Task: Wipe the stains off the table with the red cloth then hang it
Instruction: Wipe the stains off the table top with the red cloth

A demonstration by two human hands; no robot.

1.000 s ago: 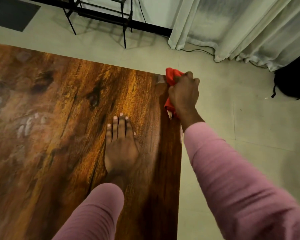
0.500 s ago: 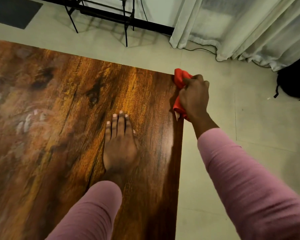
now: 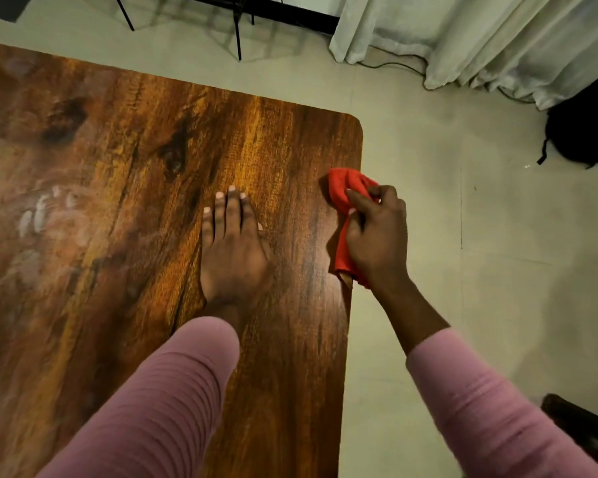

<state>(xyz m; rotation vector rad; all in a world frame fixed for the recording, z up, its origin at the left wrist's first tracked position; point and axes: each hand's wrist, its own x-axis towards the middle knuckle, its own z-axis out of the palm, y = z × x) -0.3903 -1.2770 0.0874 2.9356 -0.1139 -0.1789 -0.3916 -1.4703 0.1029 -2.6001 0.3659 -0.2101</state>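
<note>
— Noticed anything low in the frame?
— Saw two pink sleeves (image 3: 159, 401) rising from the bottom edge. Saw a dark thing (image 3: 580, 432) at the lower right too, too cropped to name.
— And on the table (image 3: 118, 132)?
— Found pale smeared stains (image 3: 38, 212) on the wood at the left of the frame. Counted the left hand (image 3: 233, 257) lying between them and the red cloth (image 3: 342, 188).
— Farther up?
— Made out tiled floor (image 3: 428, 150) right of the table and a black bag (image 3: 587, 132) at the upper right. Made out a pale curtain (image 3: 480, 36) above it, with a cable (image 3: 394, 62) trailing by its hem. Spotted thin black metal legs (image 3: 237, 36) at the top centre.
— Checked the hands?
— Caught the left hand palm down mid-frame on the wood, fingers straight and close together, holding nothing. Caught the right hand (image 3: 377, 236) at the table's right edge, below the rounded corner. Had fingers and thumb curled tight round the bunched cloth, its lower end poking out under the wrist.
</note>
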